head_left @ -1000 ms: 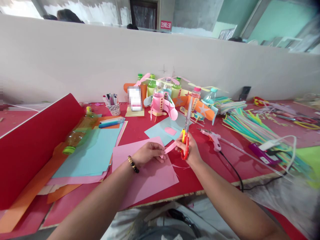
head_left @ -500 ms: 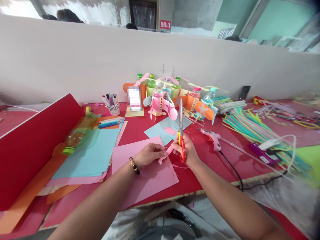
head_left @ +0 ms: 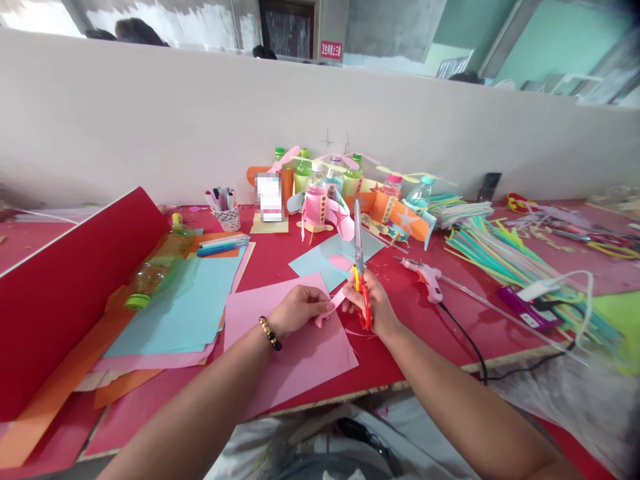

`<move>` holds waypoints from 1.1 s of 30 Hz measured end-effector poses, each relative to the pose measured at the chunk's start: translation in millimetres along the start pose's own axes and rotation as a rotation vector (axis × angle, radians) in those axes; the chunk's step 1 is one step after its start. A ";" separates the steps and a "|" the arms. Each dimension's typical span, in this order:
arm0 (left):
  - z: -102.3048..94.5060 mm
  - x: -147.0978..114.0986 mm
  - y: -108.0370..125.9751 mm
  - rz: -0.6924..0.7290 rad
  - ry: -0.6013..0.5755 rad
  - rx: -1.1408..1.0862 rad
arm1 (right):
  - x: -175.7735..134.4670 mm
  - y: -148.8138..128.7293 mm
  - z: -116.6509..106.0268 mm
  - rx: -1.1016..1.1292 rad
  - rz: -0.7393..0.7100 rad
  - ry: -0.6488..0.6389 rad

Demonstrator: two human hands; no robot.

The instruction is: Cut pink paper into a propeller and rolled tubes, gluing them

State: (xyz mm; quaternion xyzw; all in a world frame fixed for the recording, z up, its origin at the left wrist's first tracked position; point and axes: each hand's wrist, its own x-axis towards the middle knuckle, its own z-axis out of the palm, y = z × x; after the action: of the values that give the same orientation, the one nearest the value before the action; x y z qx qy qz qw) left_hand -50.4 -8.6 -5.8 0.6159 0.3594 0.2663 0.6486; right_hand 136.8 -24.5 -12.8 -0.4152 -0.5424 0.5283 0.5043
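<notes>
**Matt as Paper, Bright as Metal, Glossy as Plastic**

Looks matt and smooth, plainly paper, in the pink strip (head_left: pixel 334 304), the pink sheet (head_left: pixel 290 363) and the light-blue sheets (head_left: pixel 175 307). Shines as smooth metal along the scissor blades (head_left: pixel 358 233), turns to glossy red and yellow plastic at the scissor handles (head_left: pixel 366 300). Glints as thin, clear plastic in the lying bottle (head_left: pixel 150 275). Appears smooth, pink and plastic on the glue gun (head_left: pixel 429 280), glossy purple plastic on the power strip (head_left: pixel 515 301). Polished on the bracelet beads (head_left: pixel 271 333). Smooth, faintly sheened on the red tabletop (head_left: pixel 270 261); rough and wood-like along the table edge (head_left: pixel 350 399).
</notes>
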 end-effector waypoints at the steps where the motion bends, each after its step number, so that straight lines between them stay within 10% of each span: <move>1: 0.0 0.1 -0.1 0.001 0.001 -0.001 | 0.1 -0.4 0.3 -0.007 -0.005 0.000; 33: 3.8 -2.9 3.8 0.055 0.062 -0.372 | -1.4 -5.2 1.7 0.066 -0.016 -0.012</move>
State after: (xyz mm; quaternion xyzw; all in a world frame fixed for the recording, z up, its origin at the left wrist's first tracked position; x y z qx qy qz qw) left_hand -48.7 -12.9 -1.6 0.4865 0.3070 0.3647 0.7322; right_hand 135.8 -26.6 -7.7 -0.3910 -0.5310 0.5443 0.5186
